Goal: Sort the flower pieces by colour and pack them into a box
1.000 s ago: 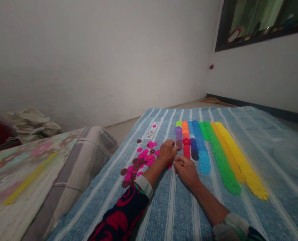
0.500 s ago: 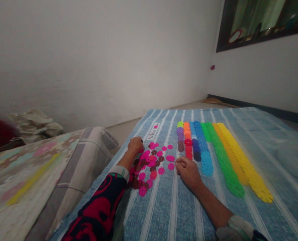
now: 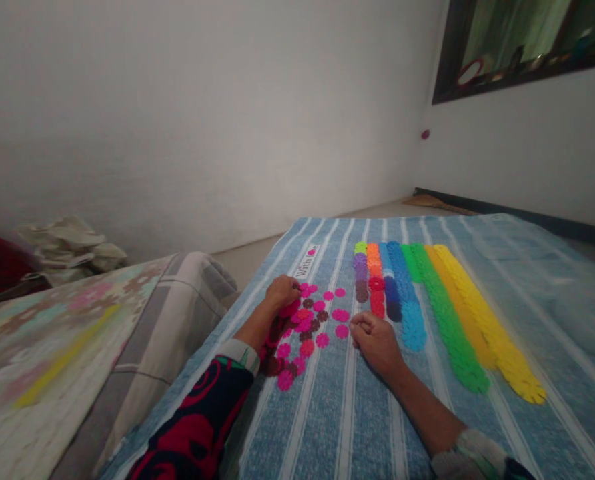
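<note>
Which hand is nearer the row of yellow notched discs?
Right. The right hand is left of the yellow row, with the green row between; the left hand is farther away, at the left side of the pink and brown discs.

The bare left hand [image 3: 283,293] is held palm down with fingers bent, its forearm stretched forward from a navy-and-red patterned fabric sleeve [image 3: 197,413]. The bare right hand [image 3: 376,339] is held nearer the body, fingers curled against the thumb, forearm angled inward.
</note>
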Demonstrator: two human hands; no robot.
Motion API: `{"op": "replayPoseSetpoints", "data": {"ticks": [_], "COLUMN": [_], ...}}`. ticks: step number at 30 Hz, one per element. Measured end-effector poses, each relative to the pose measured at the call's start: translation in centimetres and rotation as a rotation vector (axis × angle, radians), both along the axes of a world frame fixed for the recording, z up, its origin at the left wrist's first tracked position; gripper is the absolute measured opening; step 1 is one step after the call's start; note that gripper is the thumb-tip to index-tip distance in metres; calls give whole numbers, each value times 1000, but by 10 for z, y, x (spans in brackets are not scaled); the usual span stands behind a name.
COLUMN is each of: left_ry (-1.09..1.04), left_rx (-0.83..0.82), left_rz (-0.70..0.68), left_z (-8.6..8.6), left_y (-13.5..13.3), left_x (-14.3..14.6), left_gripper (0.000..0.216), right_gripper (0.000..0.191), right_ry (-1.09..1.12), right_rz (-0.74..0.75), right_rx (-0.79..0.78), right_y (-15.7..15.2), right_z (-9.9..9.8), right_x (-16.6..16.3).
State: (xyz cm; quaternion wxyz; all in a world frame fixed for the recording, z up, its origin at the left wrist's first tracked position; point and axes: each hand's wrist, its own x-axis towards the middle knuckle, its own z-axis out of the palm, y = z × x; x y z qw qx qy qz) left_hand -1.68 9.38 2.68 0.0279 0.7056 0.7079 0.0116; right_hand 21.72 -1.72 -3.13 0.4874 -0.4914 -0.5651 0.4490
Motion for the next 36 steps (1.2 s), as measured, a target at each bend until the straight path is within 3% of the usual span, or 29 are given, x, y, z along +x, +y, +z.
{"op": "replayPoseSetpoints", "data": {"ticks": [8,16,20,24,27,31,36], "left_ry": [-76,-217,-380,-538,-732,-941,-1101], "left_rx": [10,101,159,201,236,252,134], "left_rz": [90,192,233,275,285,189,97], "left_z": [-7,-15,-22,-20,-14,-8,-9], "left_y": [2,6,8,7,-1,-24,-55], "left_x": [5,3,-7,-15,-12,4,38], "left_gripper": [32,18,6,10,13,15,24], "right_gripper": [15,15,14,14,14,13,16], "right_ry": [-26,-30,-26,-3,8,9,46], "right_rz": [-12,-7,-4,-8,-2,-8,-28], "right_rx": [6,11,14,13,9,8,-6], "right_y": [1,0,1,1,1,2,2], "right_z": [0,0,0,0,0,0,1], "right_x": [0,1,1,1,0,0,0]}}
